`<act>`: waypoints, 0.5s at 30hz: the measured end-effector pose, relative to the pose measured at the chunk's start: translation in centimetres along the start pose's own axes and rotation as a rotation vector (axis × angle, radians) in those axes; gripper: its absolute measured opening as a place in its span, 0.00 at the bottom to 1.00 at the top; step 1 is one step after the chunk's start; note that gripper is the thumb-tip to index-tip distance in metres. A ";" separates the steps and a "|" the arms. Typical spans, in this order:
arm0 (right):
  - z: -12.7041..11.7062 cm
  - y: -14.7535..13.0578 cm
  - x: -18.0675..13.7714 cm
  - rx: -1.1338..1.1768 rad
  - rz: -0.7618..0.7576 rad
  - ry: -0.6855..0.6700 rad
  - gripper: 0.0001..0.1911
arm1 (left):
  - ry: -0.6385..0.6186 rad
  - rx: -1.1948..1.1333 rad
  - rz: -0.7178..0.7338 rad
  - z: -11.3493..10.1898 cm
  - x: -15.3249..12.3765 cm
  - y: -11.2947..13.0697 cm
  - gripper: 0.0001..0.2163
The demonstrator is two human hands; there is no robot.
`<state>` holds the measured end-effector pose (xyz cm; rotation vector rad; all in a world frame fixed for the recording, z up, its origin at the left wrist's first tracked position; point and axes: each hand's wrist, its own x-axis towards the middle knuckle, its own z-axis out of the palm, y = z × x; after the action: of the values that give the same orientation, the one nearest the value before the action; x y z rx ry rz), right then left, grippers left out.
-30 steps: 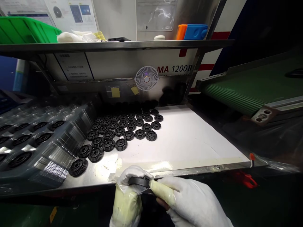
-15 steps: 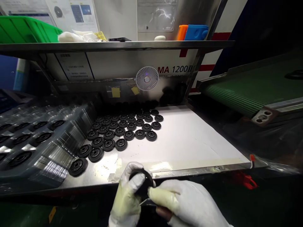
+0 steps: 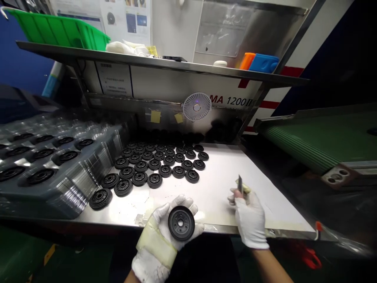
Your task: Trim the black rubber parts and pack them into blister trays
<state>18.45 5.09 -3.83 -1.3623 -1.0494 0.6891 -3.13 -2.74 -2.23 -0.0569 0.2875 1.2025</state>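
My left hand, in a white glove wrapped with yellowish tape, cups a round black ribbed disc face up at the near edge of the steel bench. My right hand, also gloved, is closed around a small thin blade that points upward over the white sheet. The two hands are apart. Rows of several identical black discs lie on the bench behind my left hand.
Stacked clear trays holding black discs fill the left. A small white fan hangs at the back. An upper shelf carries a green bin and blue and orange blocks. A green conveyor belt runs on the right.
My hands have separated: the right hand moved right and up with the blade, the left turned the disc face up. The view tilted and shifted.
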 end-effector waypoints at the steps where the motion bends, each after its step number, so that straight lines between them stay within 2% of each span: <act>1: 0.1 0.9 0.2 -0.031 0.043 -0.025 0.19 | -0.027 -0.002 0.000 -0.1 0.0 0.1 0.17; 4: 0.0 2.4 0.6 -0.012 0.115 -0.127 0.25 | -0.102 0.002 0.004 -0.3 -0.2 0.5 0.19; 8: -1.0 0.3 0.5 0.026 0.187 -0.196 0.22 | -0.159 0.037 -0.011 0.1 -0.6 0.9 0.23; 10: -1.8 -1.6 0.2 0.052 0.204 -0.258 0.22 | -0.120 0.063 -0.022 0.6 -0.8 0.9 0.23; 13: -3.0 -3.6 -0.8 0.170 0.180 -0.363 0.24 | 0.011 0.151 -0.026 1.3 -0.7 0.6 0.18; 15: -3.4 -4.4 -1.9 0.256 0.164 -0.343 0.23 | 0.101 0.251 -0.003 1.6 -0.3 0.4 0.20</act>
<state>19.90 1.32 0.48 -1.1385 -1.0790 1.1692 -3.27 -2.59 -0.56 0.1001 0.5249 1.1539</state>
